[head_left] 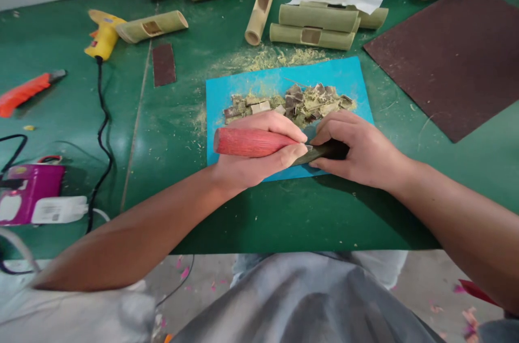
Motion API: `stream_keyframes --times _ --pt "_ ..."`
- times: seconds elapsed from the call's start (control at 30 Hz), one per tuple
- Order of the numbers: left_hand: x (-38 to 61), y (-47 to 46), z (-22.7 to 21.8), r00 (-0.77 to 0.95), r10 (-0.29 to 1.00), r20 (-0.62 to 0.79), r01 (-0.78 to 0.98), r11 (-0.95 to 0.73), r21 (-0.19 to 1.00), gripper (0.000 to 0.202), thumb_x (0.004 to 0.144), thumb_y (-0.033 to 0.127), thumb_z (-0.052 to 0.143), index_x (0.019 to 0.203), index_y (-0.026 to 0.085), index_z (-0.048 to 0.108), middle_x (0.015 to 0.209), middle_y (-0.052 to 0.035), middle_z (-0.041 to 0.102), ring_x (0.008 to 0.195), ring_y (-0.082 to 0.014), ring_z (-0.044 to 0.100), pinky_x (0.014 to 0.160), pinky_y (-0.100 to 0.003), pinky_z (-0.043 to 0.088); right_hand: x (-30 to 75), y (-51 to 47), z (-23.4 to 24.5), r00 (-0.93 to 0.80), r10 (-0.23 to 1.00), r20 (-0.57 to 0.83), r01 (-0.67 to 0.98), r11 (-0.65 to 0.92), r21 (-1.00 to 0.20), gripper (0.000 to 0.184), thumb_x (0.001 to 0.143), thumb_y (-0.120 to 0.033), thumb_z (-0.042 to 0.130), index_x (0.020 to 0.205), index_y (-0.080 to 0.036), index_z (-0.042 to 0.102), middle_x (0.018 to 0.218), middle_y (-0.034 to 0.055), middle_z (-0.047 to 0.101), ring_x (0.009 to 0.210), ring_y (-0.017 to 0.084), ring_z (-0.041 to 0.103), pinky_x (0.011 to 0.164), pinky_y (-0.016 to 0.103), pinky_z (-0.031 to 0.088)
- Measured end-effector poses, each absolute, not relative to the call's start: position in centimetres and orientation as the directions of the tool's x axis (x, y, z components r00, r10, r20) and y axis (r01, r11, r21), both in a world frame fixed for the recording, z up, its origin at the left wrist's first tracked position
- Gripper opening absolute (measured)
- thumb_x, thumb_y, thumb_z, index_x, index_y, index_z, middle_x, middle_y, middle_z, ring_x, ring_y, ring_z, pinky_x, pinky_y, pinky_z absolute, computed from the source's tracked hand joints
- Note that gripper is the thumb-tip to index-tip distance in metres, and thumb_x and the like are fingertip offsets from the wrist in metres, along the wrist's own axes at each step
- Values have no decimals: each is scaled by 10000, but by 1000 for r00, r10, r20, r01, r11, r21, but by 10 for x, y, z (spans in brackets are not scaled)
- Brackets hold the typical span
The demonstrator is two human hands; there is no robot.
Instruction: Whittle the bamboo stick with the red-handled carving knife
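Observation:
My left hand [259, 154] is closed round the red wooden handle [253, 141] of a tool whose short metal tip shows beside my fingertips. Most of its blade is hidden, so I cannot tell its kind. Facing it, my right hand [352, 148] grips a dark green bamboo piece [302, 158], partly covered by the fingers and in shadow. The metal tip lies close to this piece. Both hands are over a blue sheet [221, 92]. Just beyond them on the sheet lies a heap of bamboo chips and shavings [312, 100].
Cut bamboo tubes [318, 18] with openings lie along the back of the green table [227, 219]. On the left are a yellow glue gun [104, 35], an orange-handled tool [28, 92] and a purple box [44, 186]. Brown sheets [450, 62] lie right and left [164, 65].

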State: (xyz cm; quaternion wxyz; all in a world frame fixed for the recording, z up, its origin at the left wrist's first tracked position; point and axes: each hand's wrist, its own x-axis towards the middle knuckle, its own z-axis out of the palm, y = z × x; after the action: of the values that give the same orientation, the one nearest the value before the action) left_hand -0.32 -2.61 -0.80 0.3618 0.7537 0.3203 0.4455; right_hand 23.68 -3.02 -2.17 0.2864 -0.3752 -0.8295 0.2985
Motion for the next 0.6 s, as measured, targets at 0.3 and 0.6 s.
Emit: stream_keyframes --times 0.3,0.6 --pt "-4 -25 -6 436 792 426 172 -539 825 40 898 264 796 910 228 786 921 -26 829 824 -141 782 758 -270 646 236 -31 -24 -555 787 270 442 554 -706 121 840 -258 751 865 -238 635 888 52 679 869 250 624 809 421 487" --pt "-1 -25 1 463 793 397 209 -532 820 39 868 238 806 886 250 774 917 -11 829 812 -156 775 772 -306 653 236 -30 -22 -553 791 263 446 547 -708 126 839 -251 746 851 -246 621 870 45 660 855 243 602 788 411 482"
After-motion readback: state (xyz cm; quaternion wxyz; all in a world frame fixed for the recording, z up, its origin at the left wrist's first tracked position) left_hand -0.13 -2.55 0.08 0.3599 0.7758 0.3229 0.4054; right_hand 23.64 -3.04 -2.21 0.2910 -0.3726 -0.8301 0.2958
